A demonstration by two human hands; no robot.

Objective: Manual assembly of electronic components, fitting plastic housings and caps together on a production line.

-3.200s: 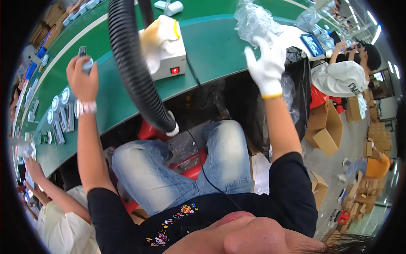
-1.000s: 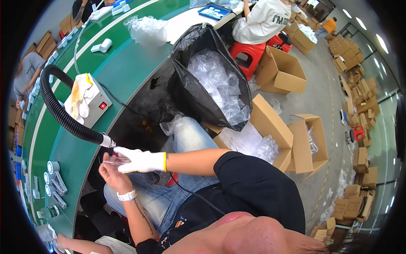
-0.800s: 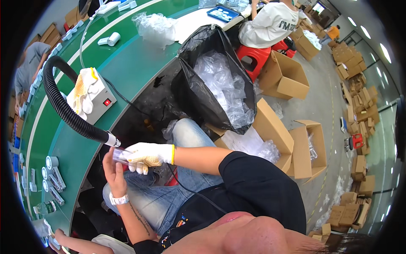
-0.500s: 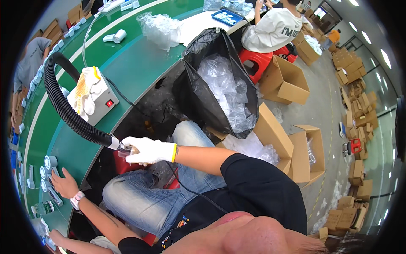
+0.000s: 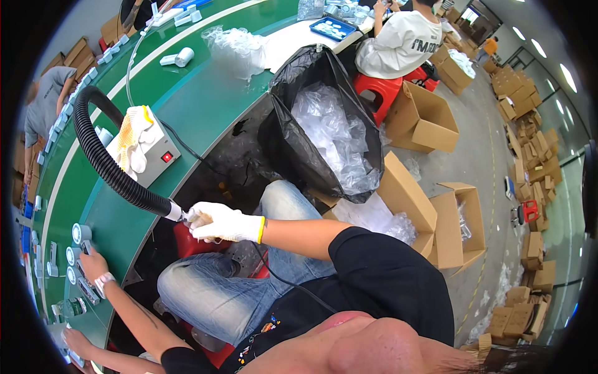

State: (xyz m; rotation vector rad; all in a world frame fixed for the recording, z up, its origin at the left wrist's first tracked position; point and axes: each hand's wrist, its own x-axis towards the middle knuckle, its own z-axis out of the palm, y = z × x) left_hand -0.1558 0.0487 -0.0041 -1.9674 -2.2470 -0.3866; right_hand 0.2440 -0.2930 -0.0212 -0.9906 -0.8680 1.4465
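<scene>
In a white knit glove, my right hand (image 5: 221, 223) is closed right at the metal tip (image 5: 177, 213) of a black corrugated hose (image 5: 121, 177). Something small and see-through may be in its fingers, but I cannot make it out. The hose arches up beside a grey-white box (image 5: 156, 153) with a red switch; a yellow-cuffed glove (image 5: 132, 140) is draped over that box. At the table's left edge my bare left hand (image 5: 94, 267), with a watch at the wrist, is curled on one of several light-blue cylinders with white round ends (image 5: 81, 234).
Beside my knees stands a black bag (image 5: 283, 134) full of clear plastic packaging (image 5: 330, 134). Open cartons (image 5: 458, 227) are to its right. A co-worker's hand (image 5: 78, 343) works at lower left. Another person sits on a red stool (image 5: 372, 93). Clear bags (image 5: 233, 50) lie on the green table (image 5: 205, 100).
My left hand has gone from spread fingers to curled round a cylinder. In my right fingers, the clear plastic piece seen earlier at the hose tip is now mostly hidden. The view has shifted slightly.
</scene>
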